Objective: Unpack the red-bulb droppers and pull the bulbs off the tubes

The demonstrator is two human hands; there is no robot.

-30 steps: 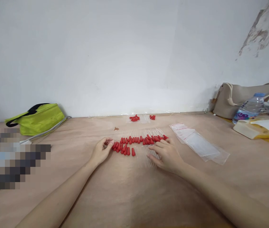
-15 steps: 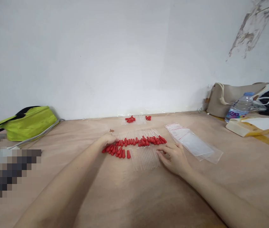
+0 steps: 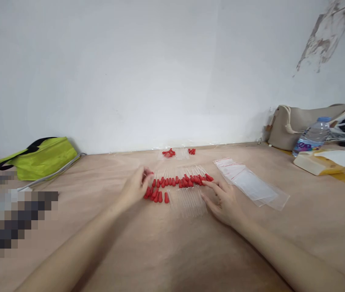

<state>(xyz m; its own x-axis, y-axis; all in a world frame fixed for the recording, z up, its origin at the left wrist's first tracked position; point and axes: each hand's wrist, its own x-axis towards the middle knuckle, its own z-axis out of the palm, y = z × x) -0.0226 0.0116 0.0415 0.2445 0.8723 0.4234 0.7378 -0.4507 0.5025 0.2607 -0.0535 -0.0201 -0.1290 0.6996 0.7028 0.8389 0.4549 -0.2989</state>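
My left hand (image 3: 137, 184) is raised a little at the left end of the red bulbs, its fingers pinched on a red dropper bulb (image 3: 152, 173). Whether a tube is attached to that bulb cannot be made out. Droppers with red rubber bulbs (image 3: 187, 181) lie in a row, their clear tubes pointing to the wall. Loose red bulbs (image 3: 160, 197) lie below its left part, beside a flat row of bare clear tubes (image 3: 187, 202). My right hand (image 3: 223, 200) rests open at the right end of these tubes, fingertips close to the nearest bulbs and tubes.
Clear zip bags (image 3: 251, 184) lie to the right. By the wall is a packet (image 3: 177, 153) with more red bulbs. A green bag (image 3: 44, 158) and grey cable stand left. At right are a beige bag (image 3: 306, 117), water bottle (image 3: 312, 136) and a yellow-white packet (image 3: 318, 162).
My left hand has lifted off the left end of the rows with a red bulb at its fingertips. My right hand stays beside the tubes, its index finger slightly more extended. The view has shifted slightly.
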